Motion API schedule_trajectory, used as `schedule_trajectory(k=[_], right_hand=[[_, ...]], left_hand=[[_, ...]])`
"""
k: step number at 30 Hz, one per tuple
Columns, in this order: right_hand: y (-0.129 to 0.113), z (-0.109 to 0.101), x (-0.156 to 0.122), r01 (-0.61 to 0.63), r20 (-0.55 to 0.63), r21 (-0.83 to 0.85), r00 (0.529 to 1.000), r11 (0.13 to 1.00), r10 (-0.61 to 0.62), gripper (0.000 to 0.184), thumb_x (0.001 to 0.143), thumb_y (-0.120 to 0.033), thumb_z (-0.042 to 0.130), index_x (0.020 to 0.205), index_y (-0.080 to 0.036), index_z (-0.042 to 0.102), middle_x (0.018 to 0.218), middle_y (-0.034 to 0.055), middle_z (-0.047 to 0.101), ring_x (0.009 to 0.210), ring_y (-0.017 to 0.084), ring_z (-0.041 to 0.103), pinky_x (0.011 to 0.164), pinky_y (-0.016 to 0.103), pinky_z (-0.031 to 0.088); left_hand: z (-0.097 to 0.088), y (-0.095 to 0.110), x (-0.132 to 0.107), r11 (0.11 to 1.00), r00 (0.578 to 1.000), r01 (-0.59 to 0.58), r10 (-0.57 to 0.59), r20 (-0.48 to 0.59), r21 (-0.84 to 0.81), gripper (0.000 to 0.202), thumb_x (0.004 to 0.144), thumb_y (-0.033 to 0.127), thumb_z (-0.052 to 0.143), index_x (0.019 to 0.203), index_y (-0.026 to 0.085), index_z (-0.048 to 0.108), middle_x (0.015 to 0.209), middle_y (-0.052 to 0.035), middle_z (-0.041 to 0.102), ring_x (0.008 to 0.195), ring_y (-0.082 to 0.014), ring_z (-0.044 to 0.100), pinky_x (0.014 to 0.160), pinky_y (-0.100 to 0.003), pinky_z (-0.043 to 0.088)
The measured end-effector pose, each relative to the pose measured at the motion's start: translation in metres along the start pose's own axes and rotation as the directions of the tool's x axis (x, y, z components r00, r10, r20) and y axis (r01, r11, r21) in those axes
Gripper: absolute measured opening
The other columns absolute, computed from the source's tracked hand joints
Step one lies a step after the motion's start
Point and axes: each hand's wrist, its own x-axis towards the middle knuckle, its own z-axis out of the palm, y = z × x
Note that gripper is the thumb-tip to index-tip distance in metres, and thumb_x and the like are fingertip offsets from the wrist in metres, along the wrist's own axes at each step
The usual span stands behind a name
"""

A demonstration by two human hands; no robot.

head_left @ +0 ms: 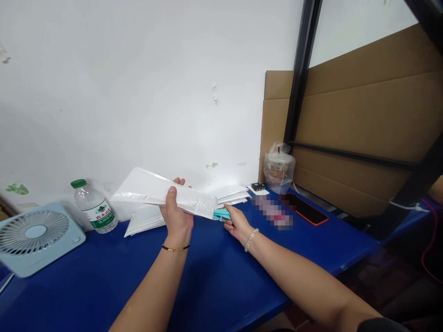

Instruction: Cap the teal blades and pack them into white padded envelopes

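Note:
A white padded mailer (197, 200) is held up at a slant over the table, its wide flap pointing left. My left hand (178, 210) is closed around its middle, thumb on the near face. Out of the mailer's right end sticks a folded turquoise item (221, 214), whose kind I cannot make out. My right hand (237, 222) pinches the outer end of that item. Behind the hands lie more white mailers (147, 219) in a stack, partly hidden by the held one.
On the blue table (214, 276) stand a light blue fan (41, 237) and a water bottle (95, 207) at the left. At the right are a phone (306, 210), a bagged drink cup (279, 168) and a small black object (258, 186). Cardboard (363, 110) and a black post (299, 74) border the right side.

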Motion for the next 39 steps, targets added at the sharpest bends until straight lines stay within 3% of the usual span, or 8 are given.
schedule_trajectory(k=[14, 23, 27, 31, 34, 36, 37, 39], right_hand=[[0.014, 0.014, -0.010, 0.009, 0.035, -0.249, 0.999, 0.969, -0.001, 0.026, 0.085, -0.044, 0.048, 0.076, -0.020, 0.046, 0.049, -0.0055, 0.048, 0.029, 0.006, 0.039, 0.028, 0.015, 0.016], [-0.006, -0.005, 0.005, 0.206, -0.036, -0.400, 0.970, 0.893, -0.240, 0.026, 0.081, -0.046, 0.047, 0.076, -0.021, 0.041, 0.052, -0.0085, 0.037, 0.032, 0.004, 0.027, 0.031, 0.017, 0.017], [-0.019, -0.025, 0.021, 0.239, -0.065, -0.518, 0.946, 0.821, -0.316, 0.027, 0.081, -0.047, 0.044, 0.072, -0.022, 0.039, 0.051, -0.0088, 0.032, 0.034, 0.005, 0.027, 0.033, 0.019, 0.018], [-0.020, -0.035, 0.027, 0.295, -0.028, -0.670, 0.907, 0.682, -0.419, 0.032, 0.079, -0.048, 0.046, 0.063, -0.021, 0.040, 0.048, -0.0072, 0.032, 0.040, 0.008, 0.031, 0.039, 0.021, 0.022], [-0.015, -0.034, 0.025, 0.342, 0.041, -0.771, 0.869, 0.538, -0.493, 0.035, 0.076, -0.046, 0.052, 0.055, -0.020, 0.043, 0.047, -0.0051, 0.036, 0.048, 0.010, 0.035, 0.047, 0.022, 0.025], [-0.012, -0.030, 0.022, 0.359, 0.086, -0.814, 0.852, 0.456, -0.517, 0.034, 0.075, -0.044, 0.055, 0.054, -0.019, 0.046, 0.047, -0.0040, 0.040, 0.050, 0.011, 0.037, 0.051, 0.024, 0.025], [-0.010, -0.028, 0.020, 0.357, 0.111, -0.844, 0.847, 0.400, -0.520, 0.033, 0.076, -0.044, 0.054, 0.055, -0.019, 0.049, 0.047, -0.0033, 0.042, 0.051, 0.012, 0.039, 0.052, 0.024, 0.026], [-0.008, -0.024, 0.016, 0.325, 0.169, -0.916, 0.845, 0.237, -0.507, 0.032, 0.082, -0.045, 0.049, 0.063, -0.019, 0.054, 0.052, -0.0005, 0.051, 0.054, 0.014, 0.046, 0.054, 0.025, 0.027]], left_hand=[[0.001, -0.002, -0.003, 0.998, 1.000, -0.012, 0.012, 0.001, -0.055, 0.034, 0.077, 0.034, 0.059, 0.107, 0.018, 0.057, 0.115, -0.0079, 0.055, 0.114, -0.0231, 0.051, 0.090, -0.040, 0.049], [-0.005, 0.019, 0.021, 1.000, 1.000, -0.003, 0.002, -0.022, -0.021, 0.039, 0.075, 0.046, 0.054, 0.100, 0.016, 0.060, 0.111, -0.0091, 0.058, 0.110, -0.0223, 0.054, 0.088, -0.035, 0.051], [-0.016, 0.047, 0.042, 0.980, 0.995, -0.088, 0.080, 0.054, 0.178, 0.037, 0.072, 0.042, 0.057, 0.098, 0.016, 0.060, 0.108, -0.0080, 0.060, 0.101, -0.0210, 0.058, 0.077, -0.030, 0.054], [-0.025, 0.067, 0.056, 0.904, 0.985, -0.043, -0.034, 0.172, 0.426, 0.044, 0.073, 0.048, 0.054, 0.100, 0.014, 0.060, 0.109, -0.0106, 0.062, 0.097, -0.0231, 0.061, 0.072, -0.030, 0.053], [-0.035, 0.069, 0.062, 0.721, 0.975, -0.163, 0.014, 0.221, 0.673, 0.056, 0.072, 0.051, 0.056, 0.117, 0.017, 0.052, 0.114, -0.0094, 0.061, 0.099, -0.0246, 0.060, 0.078, -0.034, 0.052], [-0.050, 0.063, 0.065, 0.433, 0.935, -0.290, -0.061, 0.349, 0.854, 0.069, 0.066, 0.050, 0.063, 0.127, 0.021, 0.045, 0.114, -0.0075, 0.061, 0.100, -0.0259, 0.060, 0.085, -0.037, 0.048], [-0.060, 0.060, 0.066, 0.262, 0.894, -0.355, -0.187, 0.408, 0.897, 0.076, 0.063, 0.050, 0.067, 0.129, 0.022, 0.044, 0.114, -0.0071, 0.061, 0.100, -0.0270, 0.060, 0.088, -0.039, 0.047], [-0.087, 0.053, 0.068, 0.021, 0.728, -0.500, -0.531, 0.434, 0.866, 0.084, 0.057, 0.049, 0.070, 0.132, 0.022, 0.043, 0.119, -0.0086, 0.060, 0.104, -0.0292, 0.058, 0.092, -0.039, 0.044]])
